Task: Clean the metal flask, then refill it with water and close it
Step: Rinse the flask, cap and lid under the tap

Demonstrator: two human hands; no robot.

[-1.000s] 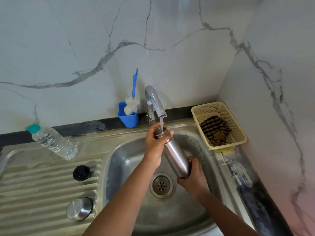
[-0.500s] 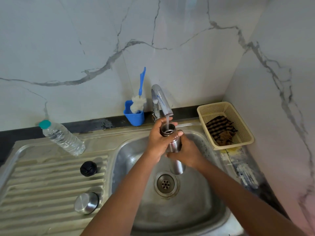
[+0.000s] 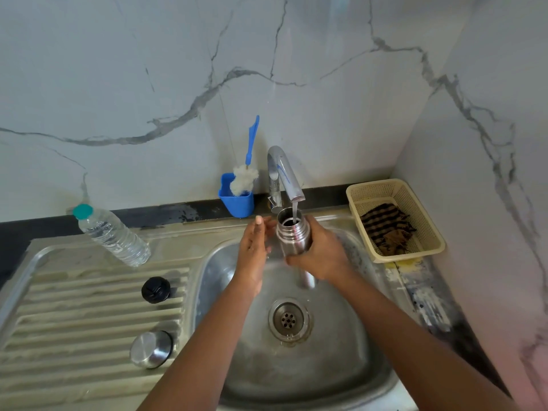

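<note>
The metal flask (image 3: pixel 292 237) stands nearly upright over the sink basin (image 3: pixel 341 366), its open mouth under the tap (image 3: pixel 284 176). A thin stream of water runs from the spout into it. My right hand (image 3: pixel 321 256) grips the flask's body from the right. Just left of the flask is my left hand (image 3: pixel 253 247), fingers straight and holding nothing. A black inner stopper (image 3: pixel 155 289) and a steel cap (image 3: pixel 151 349) lie on the ribbed drainboard (image 3: pixel 74 321) to the left.
A blue cup (image 3: pixel 237 200) with a bottle brush (image 3: pixel 246 176) stands behind the sink, left of the tap. A clear plastic water bottle (image 3: pixel 111 234) lies on the drainboard's far edge. A beige basket (image 3: pixel 427 226) with a striped cloth sits at right, by the side wall.
My right hand moved up from the flask's base to its body and set it upright under the stream. My left hand let go of the neck and opened beside it.
</note>
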